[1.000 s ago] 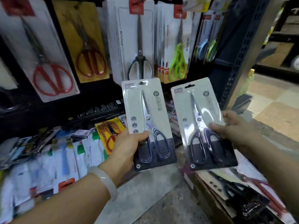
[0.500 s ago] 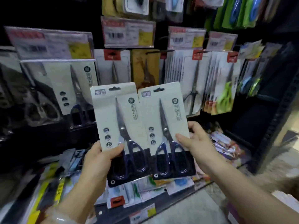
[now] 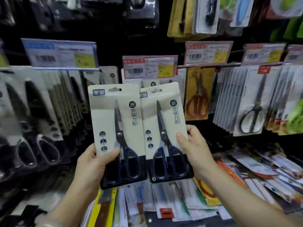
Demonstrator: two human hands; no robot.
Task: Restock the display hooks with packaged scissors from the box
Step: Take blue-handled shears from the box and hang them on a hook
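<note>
Between the two hands, two carded scissors packs stand upright, inner edges overlapping. The left hand [image 3: 91, 163] grasps the left pack [image 3: 114, 128] low down; the right hand [image 3: 195, 148] pinches the right pack [image 3: 164, 125] at its outer edge. Just above them hangs a price tag [image 3: 150, 68]; the hook itself is probably hidden behind it.
</note>
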